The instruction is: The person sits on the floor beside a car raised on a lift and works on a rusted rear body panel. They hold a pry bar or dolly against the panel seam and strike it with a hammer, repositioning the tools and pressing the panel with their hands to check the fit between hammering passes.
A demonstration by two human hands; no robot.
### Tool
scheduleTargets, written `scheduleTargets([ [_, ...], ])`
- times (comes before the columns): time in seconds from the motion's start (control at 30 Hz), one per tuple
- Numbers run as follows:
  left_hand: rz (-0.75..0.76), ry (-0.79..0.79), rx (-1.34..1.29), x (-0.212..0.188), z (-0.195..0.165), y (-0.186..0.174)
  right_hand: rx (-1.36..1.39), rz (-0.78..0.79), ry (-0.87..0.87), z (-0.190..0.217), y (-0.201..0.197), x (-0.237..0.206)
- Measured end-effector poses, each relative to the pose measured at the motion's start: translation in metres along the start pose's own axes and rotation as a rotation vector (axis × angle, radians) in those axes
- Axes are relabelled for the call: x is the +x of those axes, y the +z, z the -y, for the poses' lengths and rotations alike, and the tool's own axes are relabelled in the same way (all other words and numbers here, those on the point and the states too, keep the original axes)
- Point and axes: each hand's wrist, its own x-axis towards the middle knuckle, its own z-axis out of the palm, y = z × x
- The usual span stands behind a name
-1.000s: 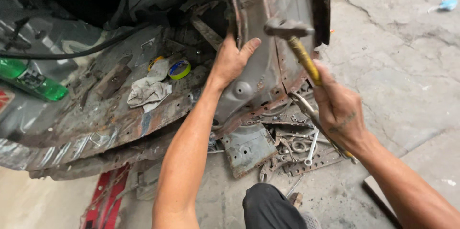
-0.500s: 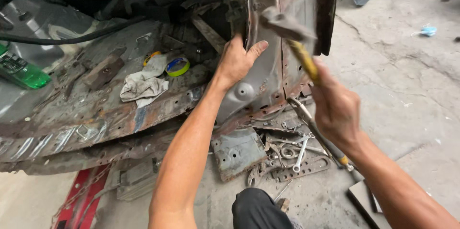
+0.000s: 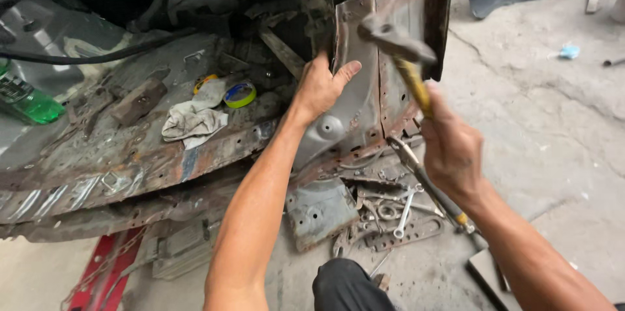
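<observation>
My left hand [image 3: 320,87] presses flat against a rusty upright sheet-metal car body panel [image 3: 390,5], fingers wrapped on its left edge. My right hand [image 3: 451,148] grips the yellow handle of a hammer [image 3: 398,45], whose dark steel head is up against the panel face, slightly blurred. The panel rises from a rusted car floor [image 3: 130,155] that stretches to the left.
A dirty rag [image 3: 192,121], a roll of yellow tape [image 3: 239,94], a metal block [image 3: 138,102] and a green bottle [image 3: 29,104] lie on the rusty floor. Wrenches [image 3: 403,210] and metal scraps [image 3: 322,210] lie on the concrete below. A red stand [image 3: 104,268] is at the lower left.
The hammer head has swung in toward the panel and my right hand has shifted with it. My left hand stays on the panel edge. The view has drifted slightly.
</observation>
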Motion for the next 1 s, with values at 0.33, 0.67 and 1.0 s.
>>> scheduleTargets([
  [0.33,-0.036,0.004,-0.037,0.003,-0.001,-0.004,-0.014,0.283,0.153,-0.014,0.030,0.009],
  [0.67,0.054,-0.217,0.051,-0.003,0.008,0.001,0.001,0.160,0.064,0.000,0.030,0.016],
  [1.0,0.021,-0.083,0.035,0.000,0.009,-0.001,0.192,-0.254,0.045,0.002,0.015,-0.003],
])
